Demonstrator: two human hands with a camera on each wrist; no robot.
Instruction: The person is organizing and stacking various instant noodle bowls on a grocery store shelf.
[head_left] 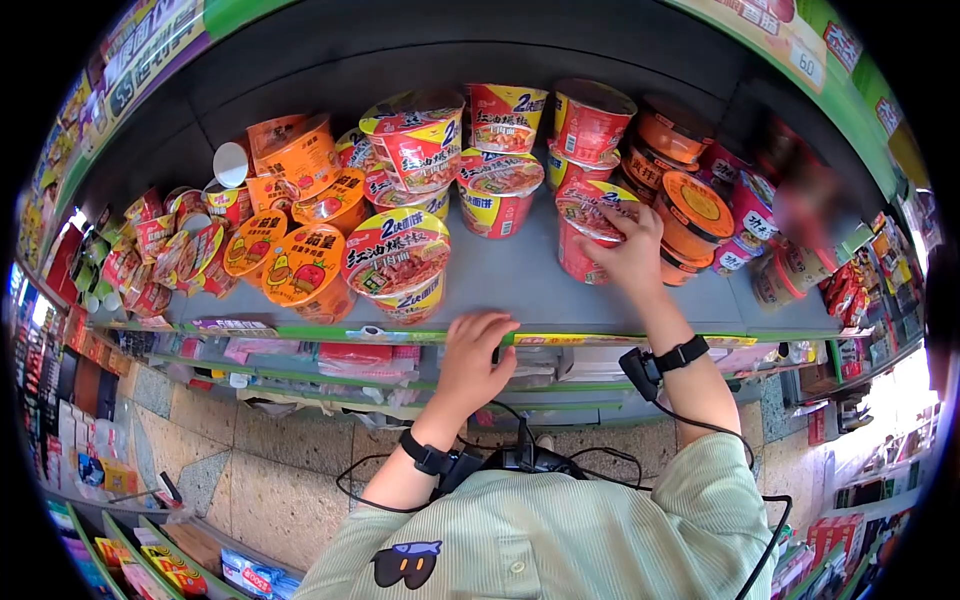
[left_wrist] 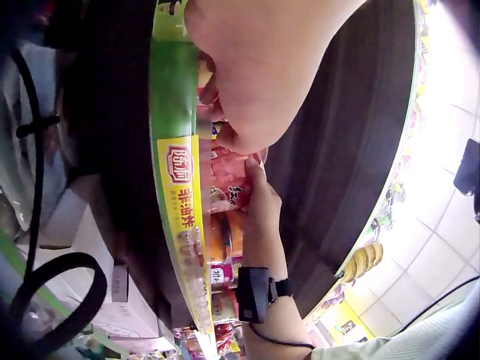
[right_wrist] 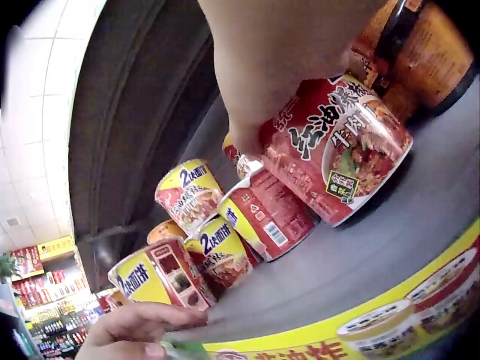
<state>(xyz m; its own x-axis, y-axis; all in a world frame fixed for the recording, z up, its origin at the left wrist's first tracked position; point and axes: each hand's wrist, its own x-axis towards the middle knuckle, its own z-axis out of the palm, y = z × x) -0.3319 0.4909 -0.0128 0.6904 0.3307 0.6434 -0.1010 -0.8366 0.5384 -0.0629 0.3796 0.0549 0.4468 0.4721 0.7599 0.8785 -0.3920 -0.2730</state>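
Observation:
My right hand (head_left: 632, 252) holds a red noodle cup (head_left: 580, 262) near the front of the shelf, fingers over its top and thumb at its side. In the right wrist view the same cup (right_wrist: 341, 146) stands upright under the right hand (right_wrist: 259, 64), its printed side showing. My left hand (head_left: 474, 362) is empty at the shelf's front edge, fingers loosely bent, just in front of a large red and yellow cup (head_left: 397, 262). The left wrist view has the left hand (left_wrist: 259, 71) close up and the right hand (left_wrist: 262, 206) beyond, touching the red cup (left_wrist: 229, 176).
Stacked red and yellow cups (head_left: 500, 185) stand behind, orange cups (head_left: 305, 270) to the left. Dark orange tubs (head_left: 692, 215) stand close beside the right hand, with purple cups (head_left: 752, 200) further right. A green and yellow label strip (head_left: 600, 339) runs along the shelf edge.

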